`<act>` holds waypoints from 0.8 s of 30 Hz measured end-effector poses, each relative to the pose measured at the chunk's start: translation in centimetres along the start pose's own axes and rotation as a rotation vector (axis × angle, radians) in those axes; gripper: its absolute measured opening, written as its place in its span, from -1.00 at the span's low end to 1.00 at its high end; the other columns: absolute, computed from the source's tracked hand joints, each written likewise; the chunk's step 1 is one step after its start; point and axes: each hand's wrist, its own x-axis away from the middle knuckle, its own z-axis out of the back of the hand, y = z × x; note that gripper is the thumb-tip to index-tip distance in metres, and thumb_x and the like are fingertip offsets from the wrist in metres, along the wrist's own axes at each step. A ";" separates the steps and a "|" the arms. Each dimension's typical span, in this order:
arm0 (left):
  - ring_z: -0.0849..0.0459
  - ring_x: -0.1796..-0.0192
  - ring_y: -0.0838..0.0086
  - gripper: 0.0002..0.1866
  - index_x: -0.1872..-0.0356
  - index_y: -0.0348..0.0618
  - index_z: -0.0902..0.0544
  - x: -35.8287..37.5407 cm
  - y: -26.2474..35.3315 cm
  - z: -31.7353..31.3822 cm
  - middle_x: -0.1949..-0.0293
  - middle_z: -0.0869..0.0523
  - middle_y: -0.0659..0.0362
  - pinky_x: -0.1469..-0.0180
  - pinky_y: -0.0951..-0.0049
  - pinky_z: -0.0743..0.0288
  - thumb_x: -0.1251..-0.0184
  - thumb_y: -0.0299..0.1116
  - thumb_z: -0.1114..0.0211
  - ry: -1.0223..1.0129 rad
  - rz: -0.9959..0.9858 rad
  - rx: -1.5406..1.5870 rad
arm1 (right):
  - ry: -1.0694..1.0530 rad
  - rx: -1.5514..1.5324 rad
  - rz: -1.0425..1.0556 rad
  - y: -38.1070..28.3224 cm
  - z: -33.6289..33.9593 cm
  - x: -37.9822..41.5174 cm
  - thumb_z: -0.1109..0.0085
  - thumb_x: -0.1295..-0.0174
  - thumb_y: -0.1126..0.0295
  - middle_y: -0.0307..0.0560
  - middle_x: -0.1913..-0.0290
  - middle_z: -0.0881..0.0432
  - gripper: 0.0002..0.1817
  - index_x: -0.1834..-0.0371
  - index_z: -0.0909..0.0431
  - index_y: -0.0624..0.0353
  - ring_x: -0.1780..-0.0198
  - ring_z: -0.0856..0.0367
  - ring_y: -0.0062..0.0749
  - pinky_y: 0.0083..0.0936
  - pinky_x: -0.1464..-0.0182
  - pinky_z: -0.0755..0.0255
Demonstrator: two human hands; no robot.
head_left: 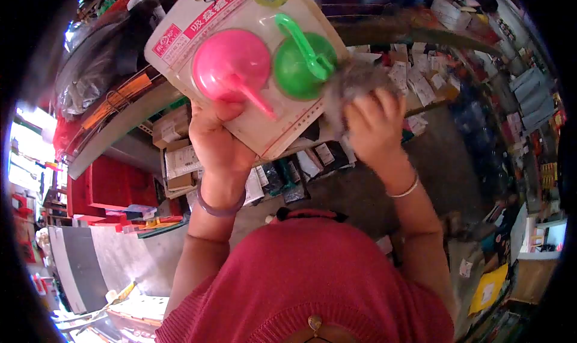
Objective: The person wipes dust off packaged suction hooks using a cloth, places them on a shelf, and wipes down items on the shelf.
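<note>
A carded pack (pixel 288 132) with a pink suction hook (pixel 231 63) and a green suction hook (pixel 303 63) is held up, tilted, in front of me. My left hand (pixel 222 132) grips its lower left edge, the thumb lying over the card near the pink hook. In my right hand (pixel 375 123) is a grey, crumpled cloth (pixel 360 81), pressed against or very near the card's right edge beside the green hook. The cloth is blurred, and the fingers are curled round it.
Red bins (pixel 120 183) stand at the left above a grey box (pixel 78 268). Behind the card are shelves holding small cartons (pixel 171 126) and labelled packets (pixel 306 162). A yellow packet (pixel 488 289) lies at the lower right.
</note>
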 end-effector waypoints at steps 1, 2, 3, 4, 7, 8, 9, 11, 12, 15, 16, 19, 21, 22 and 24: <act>-0.52 0.03 0.20 -0.54 0.04 -0.31 -0.40 -0.1 0.1 -0.1 0.11 -0.53 0.01 -0.11 0.18 -0.38 0.12 -0.61 0.01 0.050 0.047 -0.008 | -0.009 0.061 -0.032 1.0 0.4 -0.4 -0.05 0.03 0.34 -0.27 0.07 -0.48 -0.73 0.22 -0.57 0.04 -0.03 -0.34 -0.29 -0.16 -0.03 -0.14; -0.51 0.01 0.19 -0.50 0.01 -0.29 -0.38 -0.1 0.2 0.0 0.09 -0.51 0.01 -0.12 0.17 -0.38 0.16 -0.63 0.03 0.079 0.121 -0.021 | -0.062 0.017 -0.089 2.4 0.8 -1.1 -0.06 0.04 0.37 -0.19 0.05 -0.47 -0.69 0.17 -0.54 0.11 -0.05 -0.33 -0.22 -0.11 -0.04 -0.15; -0.50 -0.01 0.19 -0.45 -0.01 -0.27 -0.36 -0.1 0.3 0.3 0.08 -0.50 0.02 -0.13 0.17 -0.38 0.19 -0.65 0.05 0.107 0.195 -0.036 | -0.114 -0.029 -0.147 3.5 1.2 -1.4 -0.08 0.06 0.41 -0.12 0.03 -0.46 -0.65 0.13 -0.51 0.19 -0.07 -0.32 -0.15 -0.07 -0.05 -0.16; -0.48 -0.03 0.18 -0.41 -0.04 -0.25 -0.34 -0.1 0.3 0.4 0.06 -0.49 0.03 -0.14 0.16 -0.38 0.22 -0.67 0.06 0.138 0.268 -0.050 | -0.027 -0.169 -0.282 3.8 1.5 -1.0 -0.09 0.08 0.42 -0.05 0.03 -0.45 -0.61 0.09 -0.48 0.23 -0.08 -0.31 -0.10 -0.05 -0.06 -0.16; -0.48 -0.05 0.17 -0.40 -0.06 -0.25 -0.33 -0.3 -0.2 0.3 0.05 -0.47 0.02 -0.13 0.16 -0.40 0.21 -0.66 0.07 0.119 0.172 -0.020 | 0.139 -0.442 -0.454 4.0 2.1 -1.5 -0.15 0.16 0.45 0.12 0.02 -0.42 -0.48 0.02 -0.39 0.33 -0.10 -0.29 0.02 -0.04 -0.09 -0.18; -0.47 -0.05 0.17 -0.39 -0.07 -0.25 -0.32 -0.2 -0.4 0.1 0.04 -0.47 0.02 -0.13 0.16 -0.39 0.22 -0.66 0.07 0.110 0.160 -0.021 | 0.110 -0.439 -0.383 2.8 2.4 -1.9 -0.17 0.20 0.46 0.16 0.01 -0.40 -0.44 0.01 -0.36 0.35 -0.09 -0.29 0.04 -0.06 -0.09 -0.19; -0.47 -0.05 0.17 -0.38 -0.08 -0.25 -0.31 0.0 -0.6 -0.2 0.04 -0.47 0.02 -0.14 0.16 -0.38 0.22 -0.66 0.07 0.098 0.151 -0.022 | 0.082 -0.433 -0.313 1.2 2.8 -2.7 -0.20 0.23 0.46 0.20 0.00 -0.38 -0.40 0.00 -0.33 0.37 -0.08 -0.30 0.07 -0.08 -0.09 -0.20; -0.47 -0.06 0.16 -0.36 -0.10 -0.25 -0.30 0.8 -1.6 -1.0 0.02 -0.46 0.03 -0.15 0.15 -0.36 0.23 -0.66 0.06 0.064 0.084 -0.045 | 0.031 -0.410 -0.189 -1.4 3.2 -3.7 -0.25 0.30 0.47 0.28 -0.01 -0.34 -0.32 -0.02 -0.28 0.42 -0.06 -0.31 0.13 -0.13 -0.09 -0.23; -0.46 -0.07 0.16 -0.35 -0.10 -0.25 -0.29 1.5 -2.3 -1.7 0.01 -0.46 0.03 -0.16 0.15 -0.35 0.23 -0.66 0.05 0.037 0.024 -0.064 | 0.080 -0.415 -0.213 -1.8 2.6 -4.0 -0.26 0.31 0.46 0.29 -0.01 -0.33 -0.32 0.00 -0.28 0.41 -0.03 -0.32 0.14 -0.14 -0.07 -0.24; -0.46 -0.09 0.18 -0.32 -0.15 -0.24 -0.26 2.6 -3.1 -1.5 -0.04 -0.45 0.00 -0.19 0.18 -0.29 0.21 -0.67 0.00 -0.026 -0.084 -0.134 | 0.139 -0.445 -0.282 -1.3 0.8 -5.1 -0.27 0.28 0.42 0.25 0.02 -0.35 -0.35 0.01 -0.29 0.39 0.04 -0.36 0.12 -0.21 -0.01 -0.28; -0.46 -0.10 0.18 -0.31 -0.16 -0.23 -0.25 2.8 -3.6 -1.1 -0.05 -0.45 -0.01 -0.18 0.19 -0.29 0.20 -0.67 -0.01 -0.070 -0.146 -0.179 | 0.095 -0.463 -0.323 -1.2 0.6 -5.4 -0.26 0.22 0.40 0.21 0.03 -0.38 -0.37 0.00 -0.30 0.38 0.05 -0.39 0.09 -0.27 0.01 -0.30; -0.45 -0.11 0.16 -0.30 -0.18 -0.21 -0.23 3.2 -4.4 0.6 -0.07 -0.43 -0.04 -0.19 0.18 -0.29 0.20 -0.64 -0.03 -0.118 -0.184 -0.256 | -0.001 -0.556 -0.408 -1.1 1.4 -6.3 -0.25 0.16 0.40 0.16 0.09 -0.43 -0.45 0.03 -0.35 0.37 0.10 -0.43 0.03 -0.32 0.06 -0.33; -0.44 -0.10 0.11 -0.26 -0.19 -0.18 -0.21 3.2 -4.5 0.4 -0.06 -0.41 -0.04 -0.17 0.13 -0.34 0.25 -0.61 -0.03 -0.107 -0.242 -0.275 | 0.072 -0.623 -0.361 -1.1 1.5 -6.5 -0.25 0.16 0.43 0.14 0.11 -0.44 -0.48 0.06 -0.38 0.37 0.11 -0.44 -0.02 -0.35 0.06 -0.34; -0.45 -0.08 0.13 -0.29 -0.17 -0.19 -0.24 3.2 -3.8 -0.2 -0.04 -0.43 -0.02 -0.17 0.13 -0.34 0.24 -0.62 -0.02 -0.084 -0.225 -0.224 | 0.167 -0.656 -0.293 -1.3 1.2 -6.2 -0.25 0.16 0.44 0.13 0.11 -0.44 -0.49 0.07 -0.38 0.36 0.10 -0.45 -0.05 -0.37 0.05 -0.34; -0.48 -0.06 0.17 -0.35 -0.11 -0.22 -0.30 2.8 -2.2 -1.6 0.02 -0.48 0.00 -0.15 0.14 -0.33 0.22 -0.64 -0.01 -0.041 -0.194 -0.121 | 0.273 -0.651 -0.193 -1.6 0.5 -5.3 -0.27 0.16 0.44 0.10 0.11 -0.44 -0.48 0.07 -0.38 0.36 0.09 -0.44 -0.11 -0.40 0.04 -0.33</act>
